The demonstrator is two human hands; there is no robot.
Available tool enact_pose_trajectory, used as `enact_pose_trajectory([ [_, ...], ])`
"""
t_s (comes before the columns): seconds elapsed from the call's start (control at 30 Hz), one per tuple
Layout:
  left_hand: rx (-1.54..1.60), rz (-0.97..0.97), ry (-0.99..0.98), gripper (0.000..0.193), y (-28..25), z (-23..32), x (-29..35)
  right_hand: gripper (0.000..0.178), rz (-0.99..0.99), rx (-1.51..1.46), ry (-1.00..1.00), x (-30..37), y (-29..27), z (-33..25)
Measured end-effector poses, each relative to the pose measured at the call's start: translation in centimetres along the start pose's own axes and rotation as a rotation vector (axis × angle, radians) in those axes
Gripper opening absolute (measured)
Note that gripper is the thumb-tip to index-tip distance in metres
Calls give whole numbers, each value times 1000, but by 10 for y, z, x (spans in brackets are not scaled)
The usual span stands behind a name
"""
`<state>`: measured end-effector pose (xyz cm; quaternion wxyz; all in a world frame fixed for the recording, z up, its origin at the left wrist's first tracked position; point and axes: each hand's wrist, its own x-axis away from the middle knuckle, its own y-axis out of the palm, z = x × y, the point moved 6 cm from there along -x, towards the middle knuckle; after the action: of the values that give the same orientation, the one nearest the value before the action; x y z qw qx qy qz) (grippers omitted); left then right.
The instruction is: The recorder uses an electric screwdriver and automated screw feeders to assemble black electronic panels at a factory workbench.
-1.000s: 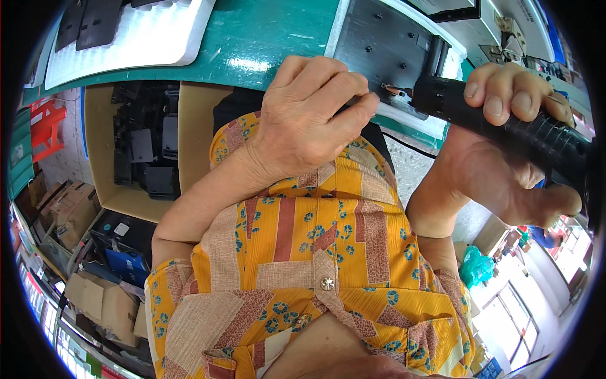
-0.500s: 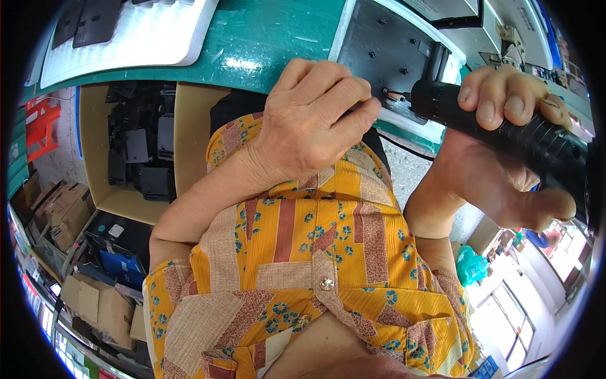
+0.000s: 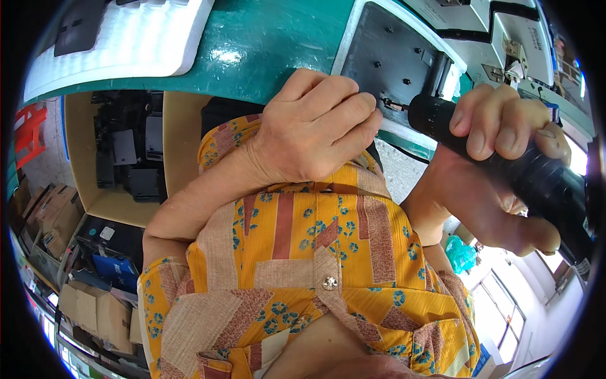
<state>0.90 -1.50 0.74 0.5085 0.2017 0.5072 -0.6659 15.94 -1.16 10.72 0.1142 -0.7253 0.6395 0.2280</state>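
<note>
One green tabletop (image 3: 271, 44): spans the top of the view, its near edge facing the person.
Open cardboard box (image 3: 186, 136): stands below the table edge on the left, with dark plastic parts (image 3: 144, 183) inside.
White foam tray (image 3: 139, 60): lies on the left of the tabletop, carrying a flat black plate (image 3: 79, 28).
Black panel (image 3: 385, 47): rests on white foam (image 3: 410, 134) at the right of the tabletop, small dark studs on its face; likely stiff and fairly light, its smooth face easily scratched, so best held by the edges.
Black power screwdriver (image 3: 432, 115): slants in from the right toward the panel's near edge; probably weighty, rigid and a little slick, best gripped round the thick barrel with the nose left free.
Right hand (image 3: 480, 202): wrapped firmly around that barrel, fingers over the top, thumb extended below.
Left hand (image 3: 319, 126): curled, just beside the panel's near corner; its fingertips are hidden, so whether it pinches anything cannot be told.
Driver bit (image 3: 399, 106): thin, at the panel's near edge; contact is too small to tell.
</note>
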Motion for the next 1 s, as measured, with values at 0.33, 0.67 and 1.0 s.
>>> enact_pose_trajectory([
  [0.33,20,72,32,24,2,-5,-2,78,-5,209,-198,12,18,-8],
  [0.67,24,-64,-53,22,8,-17,-7,52,450,-143,-254,39,-68,4],
  [1.0,5,-426,-27,84,22,-43,-64,41,699,30,-356,58,-87,18],
])
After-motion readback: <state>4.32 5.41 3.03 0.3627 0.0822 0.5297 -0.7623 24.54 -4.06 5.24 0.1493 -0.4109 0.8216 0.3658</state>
